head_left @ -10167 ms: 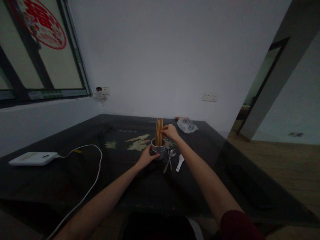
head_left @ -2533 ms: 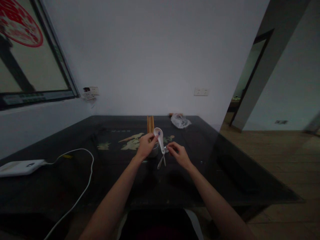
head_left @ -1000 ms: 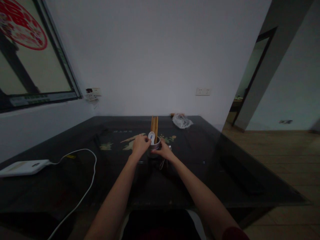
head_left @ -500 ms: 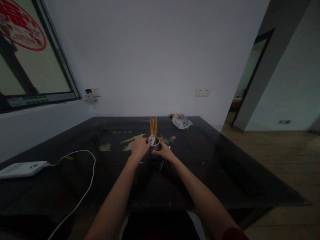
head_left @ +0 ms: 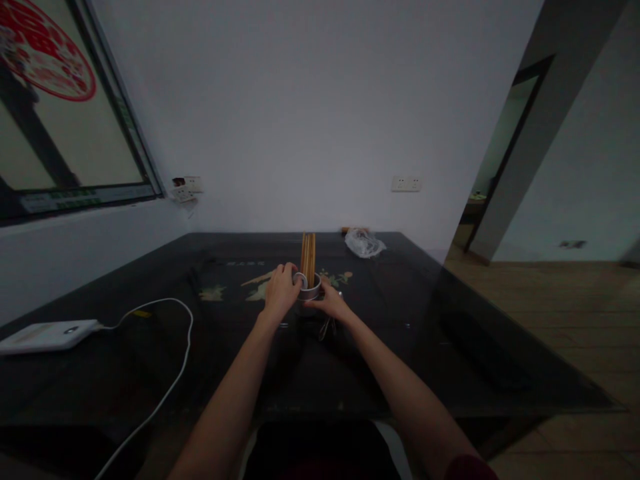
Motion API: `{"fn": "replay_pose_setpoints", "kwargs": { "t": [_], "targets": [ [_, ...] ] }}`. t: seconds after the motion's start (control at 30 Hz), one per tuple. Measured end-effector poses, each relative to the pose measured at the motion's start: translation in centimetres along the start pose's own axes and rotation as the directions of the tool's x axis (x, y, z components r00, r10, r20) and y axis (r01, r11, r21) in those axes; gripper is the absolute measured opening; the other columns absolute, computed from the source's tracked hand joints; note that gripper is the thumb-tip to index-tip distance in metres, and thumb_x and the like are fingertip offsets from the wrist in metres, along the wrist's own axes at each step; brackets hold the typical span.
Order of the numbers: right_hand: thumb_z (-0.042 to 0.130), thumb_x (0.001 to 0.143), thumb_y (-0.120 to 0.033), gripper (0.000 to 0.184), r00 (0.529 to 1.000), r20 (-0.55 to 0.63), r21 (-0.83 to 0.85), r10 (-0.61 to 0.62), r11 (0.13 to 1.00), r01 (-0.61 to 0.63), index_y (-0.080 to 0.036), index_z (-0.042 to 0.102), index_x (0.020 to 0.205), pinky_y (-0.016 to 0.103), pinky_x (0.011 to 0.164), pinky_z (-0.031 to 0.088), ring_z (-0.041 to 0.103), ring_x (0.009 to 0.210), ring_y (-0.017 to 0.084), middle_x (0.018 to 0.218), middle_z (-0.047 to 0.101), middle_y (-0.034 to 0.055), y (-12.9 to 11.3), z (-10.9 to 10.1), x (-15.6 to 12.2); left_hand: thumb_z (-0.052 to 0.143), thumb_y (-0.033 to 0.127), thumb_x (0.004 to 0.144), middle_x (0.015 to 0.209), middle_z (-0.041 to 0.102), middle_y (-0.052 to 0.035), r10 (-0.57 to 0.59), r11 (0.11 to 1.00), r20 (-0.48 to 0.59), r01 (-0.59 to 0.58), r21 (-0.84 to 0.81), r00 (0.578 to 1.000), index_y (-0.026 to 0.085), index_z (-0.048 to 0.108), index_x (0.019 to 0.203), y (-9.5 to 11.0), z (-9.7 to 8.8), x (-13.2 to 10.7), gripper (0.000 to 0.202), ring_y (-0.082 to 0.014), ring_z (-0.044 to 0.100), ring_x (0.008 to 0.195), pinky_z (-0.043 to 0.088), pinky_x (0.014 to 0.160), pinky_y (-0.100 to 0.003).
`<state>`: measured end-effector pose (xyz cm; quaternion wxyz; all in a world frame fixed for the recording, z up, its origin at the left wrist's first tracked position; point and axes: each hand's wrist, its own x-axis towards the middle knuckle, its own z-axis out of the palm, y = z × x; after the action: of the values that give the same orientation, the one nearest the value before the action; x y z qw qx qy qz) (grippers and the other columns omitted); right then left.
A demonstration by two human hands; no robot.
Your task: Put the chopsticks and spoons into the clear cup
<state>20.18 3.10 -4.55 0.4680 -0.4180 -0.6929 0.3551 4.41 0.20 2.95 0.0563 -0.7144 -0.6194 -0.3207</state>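
Observation:
Several wooden chopsticks (head_left: 309,257) stand upright in a short round pale container (head_left: 311,294) near the middle of the dark table. My left hand (head_left: 283,290) is at the container's left rim, its fingers closed on a small white rounded piece (head_left: 301,279); its exact kind is not clear. My right hand (head_left: 330,301) curls round the container's right side, thumb at the front, steadying it. Thin metal loops (head_left: 326,328) lie just below my right hand, partly hidden.
A crumpled clear plastic bag (head_left: 365,243) lies at the back of the table (head_left: 400,360), by a brown object (head_left: 346,230). A white device (head_left: 50,335) with a white cable (head_left: 186,353) rests at left. A dark long object (head_left: 480,350) lies at right.
The white piece in my left hand has turned and shifted slightly down and left, its blue mark no longer plain. My right hand stays on the container. The view has shifted slightly.

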Motion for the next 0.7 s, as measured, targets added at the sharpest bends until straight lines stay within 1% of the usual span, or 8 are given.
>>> {"fn": "replay_pose_setpoints", "kwargs": {
  "t": [0.13,0.27,0.4,0.47,0.53,0.6,0.67,0.7],
  "targets": [
    [0.083,0.053,-0.028,0.075,1.0,0.011,-0.021,0.01,1.0,-0.01,-0.019,0.055,0.122,0.039,0.086,0.049,0.062,0.096,0.024,0.107,0.065,0.0079,0.1,-0.1,0.0,0.049,0.022,0.083,0.101,0.056,-0.0086,0.022,0.995,-0.049,-0.026,-0.096,0.999,0.019,0.055,0.104,-0.3,0.3,0.3,0.022,-0.0232,0.054,0.097,0.043,0.083,-0.033],
    [0.083,0.055,-0.029,0.076,1.0,0.022,-0.033,-0.01,0.999,0.011,-0.019,0.053,0.124,0.039,0.089,0.047,0.06,0.1,0.024,0.112,0.064,0.0087,0.2,-0.1,0.0,0.052,0.016,0.08,0.1,0.056,-0.007,0.048,0.964,-0.096,-0.072,-0.255,0.994,0.019,0.057,0.101,-0.3,0.3,0.5,0.022,-0.021,0.054,0.097,0.043,0.087,-0.034],
    [0.081,0.057,-0.031,0.077,0.998,0.06,-0.007,-0.01,1.0,0.01,-0.018,0.05,0.127,0.038,0.09,0.047,0.06,0.101,0.023,0.115,0.062,0.009,0.1,-0.1,0.0,0.051,0.015,0.079,0.103,0.055,-0.0065,0.122,0.882,-0.171,-0.186,-0.432,0.978,0.018,0.058,0.1,-0.1,-0.3,0.4,0.022,-0.0195,0.054,0.099,0.044,0.089,-0.035],
    [0.081,0.057,-0.032,0.079,0.998,0.065,-0.004,-0.007,1.0,0.008,-0.018,0.048,0.128,0.038,0.091,0.047,0.06,0.102,0.023,0.117,0.062,0.0093,0.0,-0.1,-0.1,0.053,0.017,0.079,0.104,0.056,-0.0066,0.129,0.827,-0.209,-0.222,-0.517,0.969,0.018,0.058,0.101,-0.4,-0.3,0.4,0.022,-0.0196,0.054,0.099,0.045,0.088,-0.035],
    [0.081,0.057,-0.033,0.082,0.997,0.07,-0.005,-0.009,1.0,0.009,-0.018,0.046,0.13,0.039,0.092,0.046,0.059,0.104,0.024,0.118,0.061,0.0098,-0.2,-0.1,-0.2,0.054,0.022,0.08,0.105,0.056,-0.0065,0.065,0.744,-0.243,-0.21,-0.634,0.968,0.019,0.057,0.103,-1.1,0.3,0.3,0.023,-0.0193,0.055,0.1,0.045,0.087,-0.034],
    [0.081,0.057,-0.033,0.085,0.997,0.079,-0.004,-0.003,1.0,0.004,-0.017,0.043,0.132,0.039,0.092,0.046,0.059,0.104,0.024,0.118,0.061,0.0106,-0.3,-0.2,-0.2,0.052,0.028,0.082,0.103,0.058,-0.0057,-0.09,0.605,-0.248,-0.145,-0.783,0.965,0.019,0.056,0.103,-2.2,1.6,0.1,0.023,-0.0179,0.056,0.097,0.046,0.086,-0.032],
    [0.08,0.058,-0.033,0.085,0.996,0.084,-0.01,0.012,1.0,-0.011,-0.016,0.043,0.132,0.039,0.091,0.047,0.06,0.103,0.024,0.116,0.062,0.0107,-0.3,-0.2,-0.3,0.051,0.033,0.082,0.094,0.059,-0.0038,-0.271,0.427,-0.187,-0.056,-0.903,0.944,0.019,0.055,0.097,-3.4,3.5,-0.2,0.021,-0.0161,0.058,0.089,0.047,0.082,-0.03],
    [0.08,0.058,-0.033,0.085,0.996,0.084,-0.016,0.018,1.0,-0.017,-0.017,0.043,0.132,0.039,0.091,0.047,0.06,0.103,0.024,0.116,0.062,0.0104,-0.4,-0.2,-0.3,0.051,0.035,0.081,0.091,0.059,-0.0033,-0.329,0.35,-0.132,-0.009,-0.937,0.935,0.019,0.055,0.095,-3.9,4.5,-0.4,0.022,-0.0156,0.058,0.087,0.047,0.08,-0.03]
  ]
}}
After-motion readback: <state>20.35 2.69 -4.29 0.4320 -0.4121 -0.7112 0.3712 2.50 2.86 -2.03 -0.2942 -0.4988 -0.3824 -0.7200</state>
